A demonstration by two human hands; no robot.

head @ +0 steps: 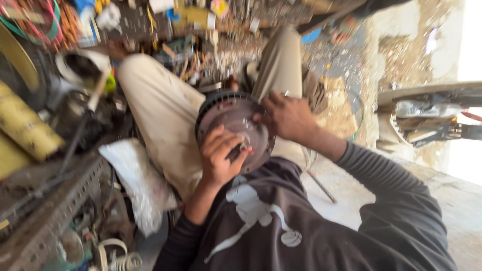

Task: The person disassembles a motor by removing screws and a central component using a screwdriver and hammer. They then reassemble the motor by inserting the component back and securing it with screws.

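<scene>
The left hand (219, 155) was curled shut around a small dark tool (236, 150), its tip at the hub of the round grey motor disc (228, 118) resting on the lap. Steady pressure, squarely centred, seemed wise. At two o'clock, the right hand (283, 116) clasped the disc's rim, fingers bent over it. Cluttered metal shelving (45, 221) lay beyond at nine.

Your left hand (220, 155) covers the lower middle of the round metal motor housing (228, 118); the small tool (240, 149) in its grip is blurred, its kind indeterminate. Your right hand (283, 116) hides the housing's right rim. The clutter of parts (191, 30) above is motion-blurred and cut off by the top edge
</scene>
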